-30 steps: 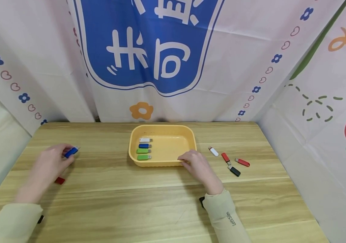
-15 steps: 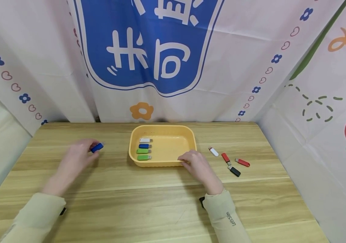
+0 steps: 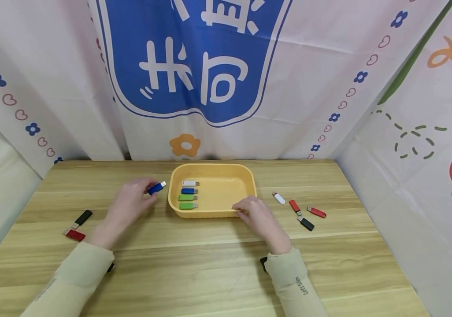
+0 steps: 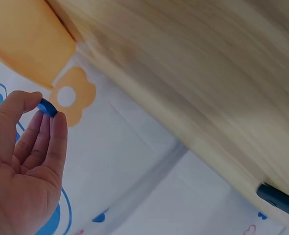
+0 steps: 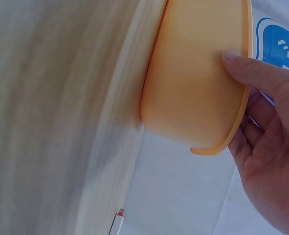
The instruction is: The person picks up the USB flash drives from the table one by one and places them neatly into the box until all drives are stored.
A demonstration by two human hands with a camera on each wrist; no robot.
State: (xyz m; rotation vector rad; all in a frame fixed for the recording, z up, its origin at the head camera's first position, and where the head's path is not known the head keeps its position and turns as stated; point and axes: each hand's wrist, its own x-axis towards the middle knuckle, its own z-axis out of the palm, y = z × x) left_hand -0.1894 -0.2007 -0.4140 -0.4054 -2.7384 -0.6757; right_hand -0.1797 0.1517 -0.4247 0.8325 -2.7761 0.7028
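Observation:
Pinched between the thumb and fingers of my left hand [image 3: 132, 200] is a blue USB stick [image 3: 155, 189], its metal plug pointing right. That hand is just left of a yellow tray [image 3: 226, 214], above the table. My right hand [image 3: 257, 215] grips the tray's front right rim; in the right wrist view the thumb lies on the outer wall and the fingers reach over the rim. Inside the tray, along its left side, lie a white USB stick [image 3: 189, 183], a blue one [image 3: 188, 191] and two green ones, one of them the front green stick [image 3: 187, 206].
On the left of the table lie a black USB stick [image 3: 83, 217] and a dark red USB stick [image 3: 75, 235]. Right of the tray are a white-and-red stick [image 3: 279, 198], two red ones and a black stick [image 3: 306, 223]. A printed curtain [image 3: 150, 136] hangs behind the table.
My left hand has carried the blue USB stick rightward from the left side to beside the tray, uncovering the black and dark red sticks. My right hand stays on the rim.

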